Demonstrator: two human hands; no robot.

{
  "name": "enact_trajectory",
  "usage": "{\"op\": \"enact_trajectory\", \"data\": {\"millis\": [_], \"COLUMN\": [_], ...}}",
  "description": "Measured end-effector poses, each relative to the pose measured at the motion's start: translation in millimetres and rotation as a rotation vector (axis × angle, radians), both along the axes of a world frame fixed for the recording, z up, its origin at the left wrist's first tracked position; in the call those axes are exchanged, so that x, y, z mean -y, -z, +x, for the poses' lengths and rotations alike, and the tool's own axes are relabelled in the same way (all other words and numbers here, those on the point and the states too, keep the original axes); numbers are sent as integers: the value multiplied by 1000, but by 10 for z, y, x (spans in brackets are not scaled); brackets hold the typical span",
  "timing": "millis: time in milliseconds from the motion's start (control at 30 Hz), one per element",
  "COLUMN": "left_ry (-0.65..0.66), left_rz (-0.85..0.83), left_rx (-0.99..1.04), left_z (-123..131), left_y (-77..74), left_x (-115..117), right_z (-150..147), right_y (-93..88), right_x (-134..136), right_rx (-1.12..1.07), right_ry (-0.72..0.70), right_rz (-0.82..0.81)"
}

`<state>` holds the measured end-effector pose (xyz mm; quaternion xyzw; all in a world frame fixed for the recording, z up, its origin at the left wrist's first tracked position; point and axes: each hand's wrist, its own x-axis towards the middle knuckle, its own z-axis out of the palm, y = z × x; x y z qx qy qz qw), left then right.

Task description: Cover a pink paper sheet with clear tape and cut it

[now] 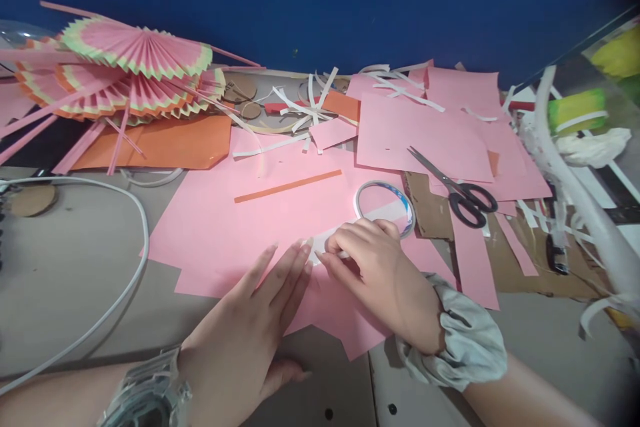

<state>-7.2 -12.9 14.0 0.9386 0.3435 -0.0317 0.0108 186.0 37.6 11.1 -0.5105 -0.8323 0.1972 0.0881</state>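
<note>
My left hand (245, 327) lies flat on pink paper (200, 227), fingers stretched out and their tips at the end of a white tape strip (320, 251). Thumb and fingers of my right hand (385, 280) are pinched together on that strip, just right of the left fingertips. Part of the strip is hidden under the right hand. A tape roll (411, 219) with a blue-and-white inner ring lies behind the right knuckles. Farther back on the pink sheet is a narrow orange paper strip (287, 187).
Black-handled scissors (457, 195) rest open on pink sheets (425, 133) at the right. Pleated paper fans (145, 53) sit at the back left above orange paper (165, 143). White paper scraps (313, 107) lie at the back. A white cable (143, 233) curves along the left.
</note>
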Motion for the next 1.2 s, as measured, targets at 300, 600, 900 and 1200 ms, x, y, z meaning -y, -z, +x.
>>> {"op": "enact_trajectory", "data": {"millis": [300,600,900,1200], "left_ry": [-9,-21,-16,-38], "left_rz": [3,8,-21,-32], "left_rx": [-13,-5,-19,56], "left_z": [11,7,15,4], "left_y": [6,-2,-7,-36], "left_x": [3,7,-1,-35], "right_z": [-7,-10,-1,-12], "right_y": [3,-2,6,5], "right_x": [-8,-8,4,-4], "right_rx": [6,26,25,47], "right_ry": [-3,-14,-10,-27], "right_rz": [-7,3,18,28]}}
